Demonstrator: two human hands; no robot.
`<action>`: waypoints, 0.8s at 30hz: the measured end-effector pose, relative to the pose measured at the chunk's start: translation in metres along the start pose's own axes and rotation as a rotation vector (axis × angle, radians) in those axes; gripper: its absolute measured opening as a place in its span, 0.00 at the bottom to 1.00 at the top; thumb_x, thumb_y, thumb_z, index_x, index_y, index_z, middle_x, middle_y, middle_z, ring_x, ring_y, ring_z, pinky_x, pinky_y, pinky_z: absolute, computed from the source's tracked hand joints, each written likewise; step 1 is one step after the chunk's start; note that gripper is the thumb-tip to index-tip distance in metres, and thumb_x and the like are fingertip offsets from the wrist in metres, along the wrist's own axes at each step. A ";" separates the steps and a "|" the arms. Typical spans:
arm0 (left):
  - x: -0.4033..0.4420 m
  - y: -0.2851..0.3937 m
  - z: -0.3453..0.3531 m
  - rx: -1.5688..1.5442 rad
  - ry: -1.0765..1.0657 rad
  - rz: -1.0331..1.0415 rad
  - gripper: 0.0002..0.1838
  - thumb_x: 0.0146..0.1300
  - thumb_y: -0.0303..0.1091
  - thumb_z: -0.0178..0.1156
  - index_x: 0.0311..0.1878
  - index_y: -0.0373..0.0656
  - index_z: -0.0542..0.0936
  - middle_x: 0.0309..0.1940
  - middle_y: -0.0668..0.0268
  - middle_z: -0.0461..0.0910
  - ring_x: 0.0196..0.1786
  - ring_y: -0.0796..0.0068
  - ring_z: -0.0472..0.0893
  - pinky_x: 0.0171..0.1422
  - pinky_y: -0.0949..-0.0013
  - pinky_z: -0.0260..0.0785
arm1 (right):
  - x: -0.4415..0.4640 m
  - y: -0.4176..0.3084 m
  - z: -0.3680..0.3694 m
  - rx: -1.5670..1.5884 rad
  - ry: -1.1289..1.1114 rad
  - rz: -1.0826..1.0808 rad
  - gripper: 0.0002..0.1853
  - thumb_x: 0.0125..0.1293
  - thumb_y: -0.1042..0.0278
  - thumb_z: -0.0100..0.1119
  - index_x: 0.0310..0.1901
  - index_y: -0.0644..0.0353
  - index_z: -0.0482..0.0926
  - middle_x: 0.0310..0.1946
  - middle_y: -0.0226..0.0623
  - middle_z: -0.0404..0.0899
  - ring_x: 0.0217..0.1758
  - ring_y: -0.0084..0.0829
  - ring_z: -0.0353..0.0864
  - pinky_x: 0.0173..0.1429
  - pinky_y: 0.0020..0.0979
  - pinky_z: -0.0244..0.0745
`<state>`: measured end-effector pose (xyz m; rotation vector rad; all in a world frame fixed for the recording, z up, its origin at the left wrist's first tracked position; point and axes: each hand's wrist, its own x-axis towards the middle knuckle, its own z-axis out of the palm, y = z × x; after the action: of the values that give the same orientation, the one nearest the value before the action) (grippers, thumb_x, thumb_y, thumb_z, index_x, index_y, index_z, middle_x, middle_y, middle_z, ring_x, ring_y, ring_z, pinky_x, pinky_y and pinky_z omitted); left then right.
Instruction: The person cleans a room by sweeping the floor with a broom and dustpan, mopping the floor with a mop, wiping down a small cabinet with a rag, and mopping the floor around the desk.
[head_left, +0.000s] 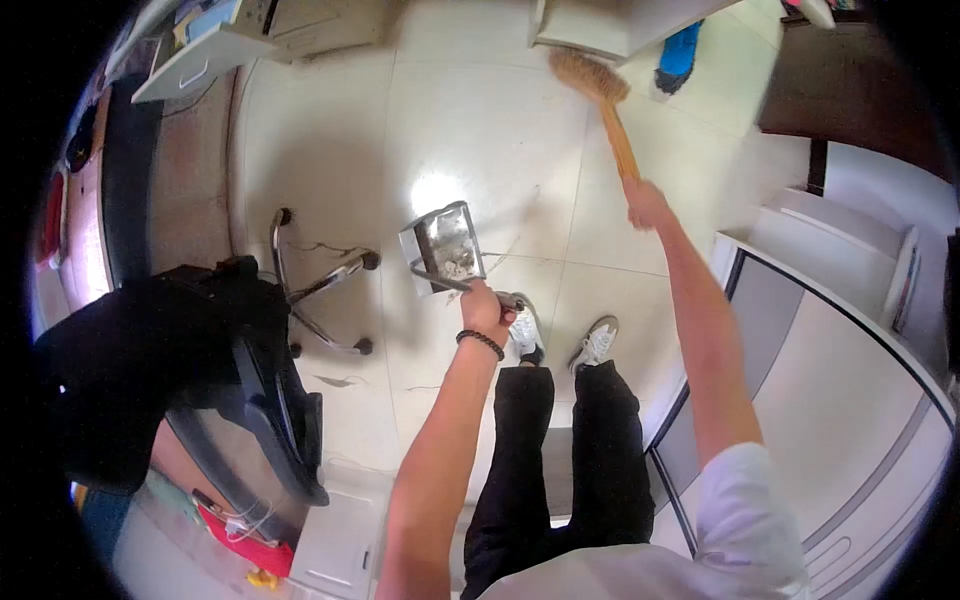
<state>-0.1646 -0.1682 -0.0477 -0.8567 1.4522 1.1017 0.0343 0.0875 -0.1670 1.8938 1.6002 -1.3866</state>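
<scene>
A short-handled broom (588, 77) reaches over the tiled floor (480, 120) toward its far edge, the fan of tan bristles right beside the bottom of a white cabinet (582, 32); whether they touch it cannot be told. The right hand (648, 204) is closed in a fist around the near end of the broom's yellowish-brown handle. Nearer the person, around the middle of the floor, is a metal dustpan (409, 250), its open tray facing up, with pale debris (456, 269) gathered toward its near end. The left hand (485, 310) has its fingers wrapped around the dustpan's bar handle, a dark beaded bracelet (481, 345) on that wrist; whether the pan rests on the tiles cannot be told. Just beyond the left hand's knuckles stands one white sneaker (525, 330), the other sneaker (597, 342) to its right, below black trousers (610, 440). Left of the dustpan is a chrome chair base (335, 278) on casters, with dark strands (340, 381) lying on the tiles near it, and a black office chair (270, 400) stands toward the floor's left edge. Near the far right corner of the floor lies a blue item (680, 52) with a dark end, too unclear to name. A large white cupboard (830, 400) borders the right edge.
</scene>
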 end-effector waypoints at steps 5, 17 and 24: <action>0.004 0.009 0.008 -0.115 0.021 0.010 0.10 0.64 0.36 0.37 0.31 0.42 0.62 0.19 0.64 0.63 0.18 0.74 0.61 0.16 0.74 0.53 | -0.005 0.117 0.184 -0.675 -0.084 -0.522 0.13 0.61 0.62 0.44 0.32 0.64 0.72 0.21 0.45 0.75 0.23 0.40 0.77 0.27 0.41 0.71; 0.032 0.001 -0.025 -0.153 -0.109 0.038 0.09 0.64 0.38 0.41 0.29 0.47 0.64 0.19 0.68 0.64 0.18 0.78 0.62 0.16 0.75 0.51 | -0.268 0.110 0.105 0.725 -0.475 0.519 0.21 0.65 0.44 0.42 0.31 0.55 0.68 0.17 0.31 0.67 0.09 0.24 0.62 0.11 0.25 0.59; 0.017 0.001 -0.041 -0.327 -0.128 -0.035 0.10 0.62 0.36 0.44 0.24 0.48 0.65 0.15 0.72 0.61 0.16 0.79 0.60 0.16 0.77 0.51 | -0.050 0.013 -0.087 0.968 -0.158 0.221 0.21 0.67 0.45 0.37 0.32 0.56 0.66 0.15 0.31 0.66 0.13 0.27 0.67 0.14 0.29 0.63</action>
<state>-0.1818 -0.2053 -0.0644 -1.0143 1.1650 1.3647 0.0911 0.1174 -0.0888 2.2200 0.6067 -2.3717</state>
